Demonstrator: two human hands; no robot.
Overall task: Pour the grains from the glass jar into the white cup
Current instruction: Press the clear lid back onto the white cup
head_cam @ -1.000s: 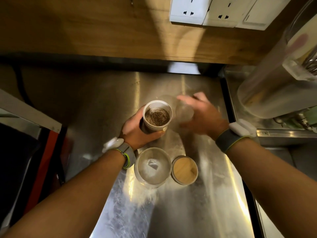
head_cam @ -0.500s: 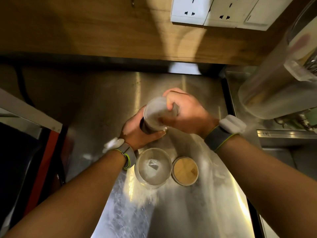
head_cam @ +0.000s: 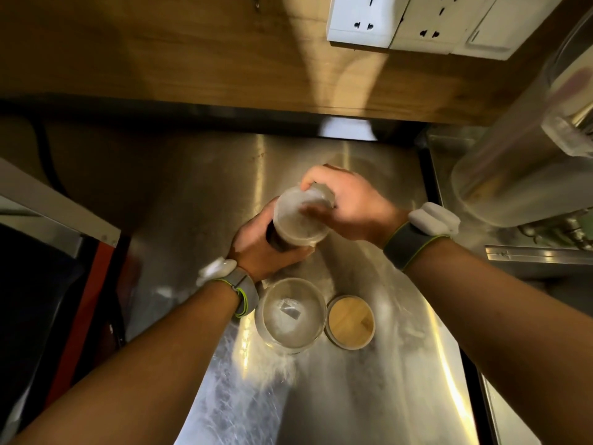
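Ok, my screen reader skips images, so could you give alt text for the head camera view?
The left hand grips a white cup while the right hand presses a translucent lid onto it. Nearer, an empty clear glass jar and round wooden lid sit on the steel counter.

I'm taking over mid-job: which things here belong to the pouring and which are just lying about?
In the job:
- white cup, held by left hand
- translucent lid, pressed on by right hand
- empty glass jar
- wooden jar lid

Lying about:
- wall sockets
- big clear container
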